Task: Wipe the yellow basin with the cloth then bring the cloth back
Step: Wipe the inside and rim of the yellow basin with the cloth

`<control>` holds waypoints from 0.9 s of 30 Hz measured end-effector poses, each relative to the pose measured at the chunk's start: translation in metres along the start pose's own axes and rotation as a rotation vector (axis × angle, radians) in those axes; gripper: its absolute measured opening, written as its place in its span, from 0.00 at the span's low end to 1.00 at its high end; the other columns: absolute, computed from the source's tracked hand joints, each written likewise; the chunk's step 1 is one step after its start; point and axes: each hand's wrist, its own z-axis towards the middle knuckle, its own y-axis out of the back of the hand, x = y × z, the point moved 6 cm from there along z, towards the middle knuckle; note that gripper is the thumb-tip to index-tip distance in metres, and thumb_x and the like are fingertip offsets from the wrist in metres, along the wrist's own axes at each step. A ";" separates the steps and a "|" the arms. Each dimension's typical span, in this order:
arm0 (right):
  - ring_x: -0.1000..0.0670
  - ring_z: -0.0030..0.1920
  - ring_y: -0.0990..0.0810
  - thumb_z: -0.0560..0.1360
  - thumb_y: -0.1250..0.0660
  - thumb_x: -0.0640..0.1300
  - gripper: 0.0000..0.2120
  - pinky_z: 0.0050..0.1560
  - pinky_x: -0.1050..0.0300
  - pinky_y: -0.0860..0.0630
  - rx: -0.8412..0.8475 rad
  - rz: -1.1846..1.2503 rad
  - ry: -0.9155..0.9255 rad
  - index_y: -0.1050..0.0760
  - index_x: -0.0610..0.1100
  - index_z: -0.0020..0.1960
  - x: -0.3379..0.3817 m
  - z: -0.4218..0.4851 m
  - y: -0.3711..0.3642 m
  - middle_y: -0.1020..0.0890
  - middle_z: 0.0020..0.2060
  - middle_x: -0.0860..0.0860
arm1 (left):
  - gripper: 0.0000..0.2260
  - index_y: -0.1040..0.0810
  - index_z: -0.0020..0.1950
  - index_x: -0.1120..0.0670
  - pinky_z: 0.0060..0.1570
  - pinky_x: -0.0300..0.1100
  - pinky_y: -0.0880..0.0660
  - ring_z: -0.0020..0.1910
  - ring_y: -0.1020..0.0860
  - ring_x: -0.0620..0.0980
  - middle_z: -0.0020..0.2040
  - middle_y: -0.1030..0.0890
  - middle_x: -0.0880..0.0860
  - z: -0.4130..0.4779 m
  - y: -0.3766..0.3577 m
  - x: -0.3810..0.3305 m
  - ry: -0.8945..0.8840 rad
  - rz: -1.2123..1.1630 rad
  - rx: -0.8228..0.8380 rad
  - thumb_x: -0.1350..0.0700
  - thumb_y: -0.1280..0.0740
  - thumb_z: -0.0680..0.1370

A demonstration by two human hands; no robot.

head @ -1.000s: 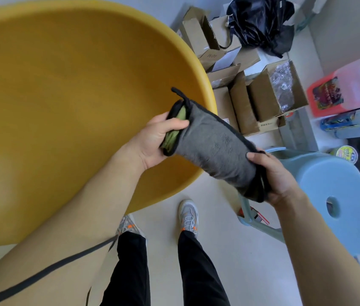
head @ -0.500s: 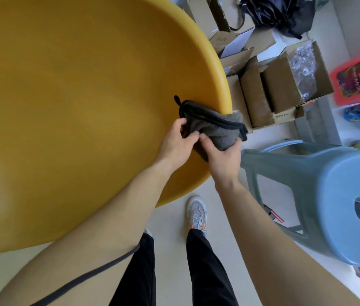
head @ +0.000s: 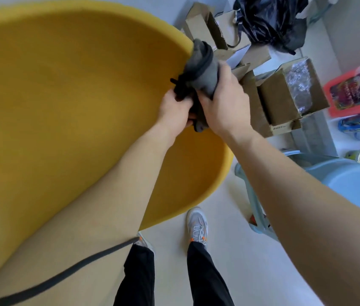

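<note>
The big yellow basin (head: pixel 68 102) fills the left and middle of the head view, tilted toward me. A grey cloth with black trim (head: pixel 203 69) is bunched up at the basin's right rim. My left hand (head: pixel 175 112) grips its lower, dark end inside the basin. My right hand (head: pixel 225 104) is closed over the cloth from the right, at the rim. The cloth's top end sticks up above both hands and lies against the rim.
Several open cardboard boxes (head: pixel 285 96) and a black plastic bag (head: pixel 272 21) stand on the floor right of the basin. A light blue plastic stool (head: pixel 351 180) is at my right. A red-and-pink container (head: pixel 356 91) sits far right. My feet (head: pixel 196 226) stand below the basin.
The cloth went from stretched between both hands to folded into a bundle. Both hands came together and moved up along the basin's right rim with it.
</note>
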 end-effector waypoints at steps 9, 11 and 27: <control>0.40 0.54 0.20 0.77 0.30 0.44 0.19 0.41 0.66 0.33 0.124 0.296 -0.466 0.34 0.41 0.63 -0.104 -0.177 -0.065 0.21 0.51 0.47 | 0.23 0.31 0.74 0.55 0.63 0.46 0.29 0.67 0.26 0.59 0.69 0.24 0.58 -0.032 -0.016 0.130 0.197 0.731 0.319 0.59 0.36 0.79; 0.47 0.54 0.21 0.78 0.31 0.43 0.15 0.43 0.76 0.32 0.111 0.381 -0.484 0.34 0.46 0.61 -0.105 -0.181 -0.065 0.23 0.51 0.50 | 0.21 0.31 0.73 0.53 0.64 0.50 0.28 0.66 0.26 0.59 0.68 0.24 0.57 -0.040 -0.014 0.138 0.216 0.708 0.322 0.57 0.37 0.80; 0.42 0.52 0.19 0.76 0.33 0.54 0.28 0.41 0.54 0.29 0.000 -0.039 0.016 0.37 0.48 0.71 -0.012 0.001 -0.003 0.23 0.61 0.47 | 0.13 0.31 0.61 0.49 0.44 0.45 0.27 0.52 0.23 0.51 0.58 0.22 0.50 0.007 0.034 -0.001 -0.059 0.414 -0.247 0.52 0.34 0.78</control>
